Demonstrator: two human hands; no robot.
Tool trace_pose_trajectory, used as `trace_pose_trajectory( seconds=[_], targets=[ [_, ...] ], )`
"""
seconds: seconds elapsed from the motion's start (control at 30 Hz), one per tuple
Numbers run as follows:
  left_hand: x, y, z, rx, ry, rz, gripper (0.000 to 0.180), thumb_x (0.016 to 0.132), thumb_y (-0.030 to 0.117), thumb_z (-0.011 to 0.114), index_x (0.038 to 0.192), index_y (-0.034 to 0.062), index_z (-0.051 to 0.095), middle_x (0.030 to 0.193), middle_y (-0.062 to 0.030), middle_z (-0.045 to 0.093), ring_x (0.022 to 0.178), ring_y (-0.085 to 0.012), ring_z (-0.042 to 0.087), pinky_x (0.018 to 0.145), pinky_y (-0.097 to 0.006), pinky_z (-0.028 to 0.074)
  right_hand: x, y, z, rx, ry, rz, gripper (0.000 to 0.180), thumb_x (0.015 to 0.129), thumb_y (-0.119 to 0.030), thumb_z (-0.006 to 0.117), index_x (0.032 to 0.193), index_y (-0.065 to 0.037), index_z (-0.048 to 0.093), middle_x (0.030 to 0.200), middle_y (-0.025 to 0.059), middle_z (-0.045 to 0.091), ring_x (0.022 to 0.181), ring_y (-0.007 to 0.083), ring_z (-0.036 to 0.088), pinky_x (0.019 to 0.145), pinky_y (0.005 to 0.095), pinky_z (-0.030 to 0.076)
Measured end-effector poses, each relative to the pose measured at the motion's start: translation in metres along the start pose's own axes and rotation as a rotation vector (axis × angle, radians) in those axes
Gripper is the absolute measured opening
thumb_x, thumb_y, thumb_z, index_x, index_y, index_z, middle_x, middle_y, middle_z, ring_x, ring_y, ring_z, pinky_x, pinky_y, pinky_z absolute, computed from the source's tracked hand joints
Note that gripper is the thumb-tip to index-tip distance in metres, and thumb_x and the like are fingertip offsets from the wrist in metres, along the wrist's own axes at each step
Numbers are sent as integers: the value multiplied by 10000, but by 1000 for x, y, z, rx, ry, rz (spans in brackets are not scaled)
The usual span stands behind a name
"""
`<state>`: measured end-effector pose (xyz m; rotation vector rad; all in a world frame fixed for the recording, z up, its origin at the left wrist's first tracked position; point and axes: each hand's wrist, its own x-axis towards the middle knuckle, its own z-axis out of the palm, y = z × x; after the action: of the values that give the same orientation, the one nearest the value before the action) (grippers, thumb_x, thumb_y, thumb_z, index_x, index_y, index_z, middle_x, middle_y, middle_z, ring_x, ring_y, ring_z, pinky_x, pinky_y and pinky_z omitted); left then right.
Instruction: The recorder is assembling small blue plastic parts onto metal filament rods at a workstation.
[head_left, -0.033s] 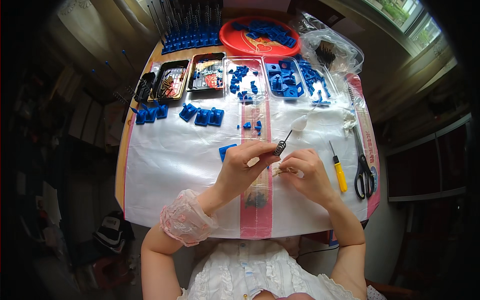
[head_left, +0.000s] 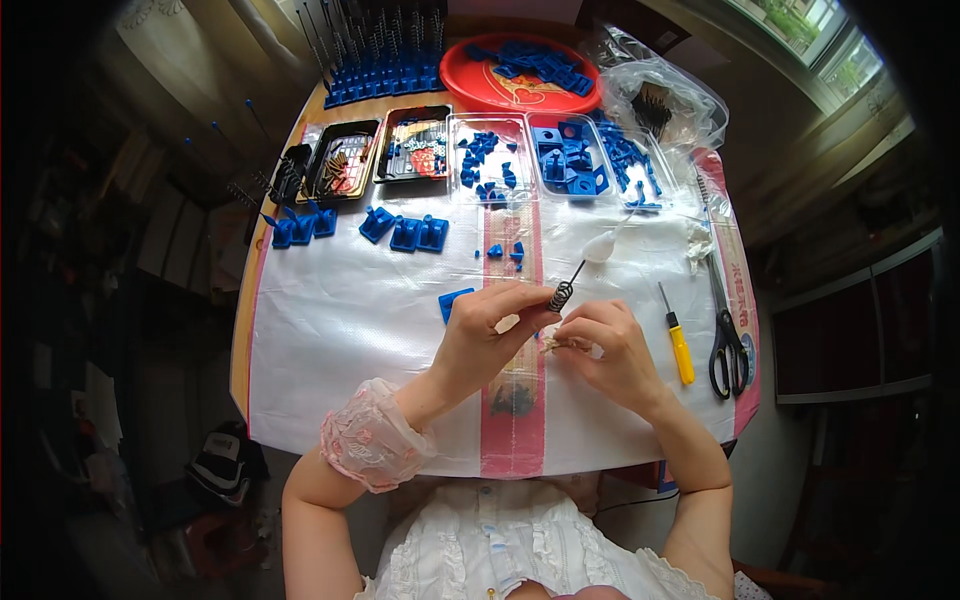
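In my left hand (head_left: 490, 325) a black coil spring (head_left: 561, 296) with a thin dark rod (head_left: 577, 271) in it is pinched between thumb and fingers. Its free end points up and to the right, close to a white spoon-shaped piece (head_left: 599, 246); I cannot tell whether they touch. My right hand (head_left: 605, 347), just right of the spring, pinches a crumpled whitish scrap like tissue (head_left: 552, 343). Beside my left fingers, partly covered by them, lies a blue plastic part (head_left: 452, 304). Several small blue pieces (head_left: 496, 251) lie beyond the hands.
A yellow-handled screwdriver (head_left: 681, 350) and black scissors (head_left: 728, 355) lie at the right. Blue bases (head_left: 404, 234) sit at the left. Trays of parts (head_left: 571, 192) line the back, with a red basin (head_left: 453, 84), upright spring assemblies (head_left: 385, 85) and a plastic bag (head_left: 695, 95) behind.
My right hand has shifted very slightly left with the whitish scrap, toward the spring. My left hand keeps its place.
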<state>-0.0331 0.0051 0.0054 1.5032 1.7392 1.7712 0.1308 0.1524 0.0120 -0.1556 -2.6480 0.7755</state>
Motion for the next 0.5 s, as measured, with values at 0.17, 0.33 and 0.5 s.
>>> trace_pose_trajectory(
  seconds=[0.17, 0.33, 0.5],
  targets=[
    [0, -2, 0, -8, 12, 24, 237, 865, 1, 796, 1099, 13, 761, 976, -108, 774, 837, -180, 743, 719, -297, 581, -2, 0, 19, 13, 67, -26, 162, 752, -109, 829, 885, -110, 737, 846, 9, 640, 823, 200, 640, 817, 373, 433],
    [0, -1, 0, -28, 18, 29, 240, 868, -1, 791, 1105, 9, 757, 982, -112, 772, 845, -187, 745, 727, -299, 580, 1, -1, 25, -23, 116, 28, 160, 759, -132, 834, 892, -105, 750, 846, 26, 637, 826, 225, 630, 806, 373, 433],
    [1, 1, 0, -36, 1, 17, 242, 871, 1, 787, 1111, 9, 755, 982, -108, 771, 845, -184, 745, 729, -298, 578, 2, 2, 32, 3, 103, 63, 146, 765, -142, 829, 879, -94, 751, 844, 40, 631, 828, 239, 622, 792, 378, 431]
  ],
)
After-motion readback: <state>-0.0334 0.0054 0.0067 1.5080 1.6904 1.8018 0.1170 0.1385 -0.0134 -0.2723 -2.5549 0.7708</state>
